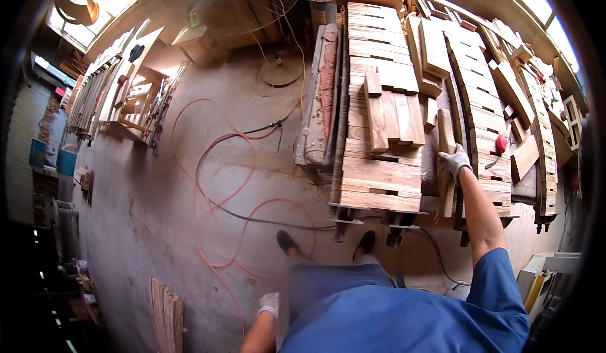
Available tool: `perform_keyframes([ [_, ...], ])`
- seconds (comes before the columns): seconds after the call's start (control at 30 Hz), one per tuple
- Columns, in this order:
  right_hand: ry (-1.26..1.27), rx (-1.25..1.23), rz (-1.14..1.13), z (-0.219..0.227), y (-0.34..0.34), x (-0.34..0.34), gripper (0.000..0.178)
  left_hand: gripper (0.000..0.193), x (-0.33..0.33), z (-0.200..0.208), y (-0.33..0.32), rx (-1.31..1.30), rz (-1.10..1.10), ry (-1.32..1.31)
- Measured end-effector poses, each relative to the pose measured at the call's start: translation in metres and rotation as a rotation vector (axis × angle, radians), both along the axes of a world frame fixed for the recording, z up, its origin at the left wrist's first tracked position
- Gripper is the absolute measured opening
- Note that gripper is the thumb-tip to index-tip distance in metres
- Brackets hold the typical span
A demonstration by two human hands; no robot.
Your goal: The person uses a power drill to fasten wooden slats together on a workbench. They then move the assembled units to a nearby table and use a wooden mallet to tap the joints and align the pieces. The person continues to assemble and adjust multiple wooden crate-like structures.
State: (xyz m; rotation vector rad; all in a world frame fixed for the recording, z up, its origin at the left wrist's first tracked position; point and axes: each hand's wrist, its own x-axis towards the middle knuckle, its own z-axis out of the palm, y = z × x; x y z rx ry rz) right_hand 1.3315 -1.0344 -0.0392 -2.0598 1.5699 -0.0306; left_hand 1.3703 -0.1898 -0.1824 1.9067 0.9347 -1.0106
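Note:
My right hand, in a pale work glove, is closed round the edge of a narrow wooden board. This board lies lengthwise between two long rows of clamped wood. Beside it, the nearer row is made of many light strips with dark slots between some of them. A small stack of short boards rests on top of that row. Down by my left side, my gloved left hand hangs with its fingers curled in. Nothing shows in it.
Orange and black hoses loop over the floor near my feet. A second clamped row with loose blocks runs to the right. Boards stand at the lower left. A clamp rack and a fan are farther off.

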Motion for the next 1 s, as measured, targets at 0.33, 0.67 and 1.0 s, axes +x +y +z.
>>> perform_keyframes([
  [0.33, -0.126, -0.148, -0.335, 0.029, 0.045, -0.054, 0.041, 0.036, 0.143, -0.04, 0.116, -0.103, -0.195, 0.116],
  [0.67, -0.313, -0.439, 0.017, 0.165, 0.222, 0.188, 0.034, 0.005, 0.428, -0.014, 0.089, -0.256, 0.253, -0.139],
  [1.0, -0.307, -0.531, 0.211, 0.113, 0.193, 0.372, 0.032, 0.004, 0.582, -0.077, -0.052, -0.628, -0.302, -0.16],
])
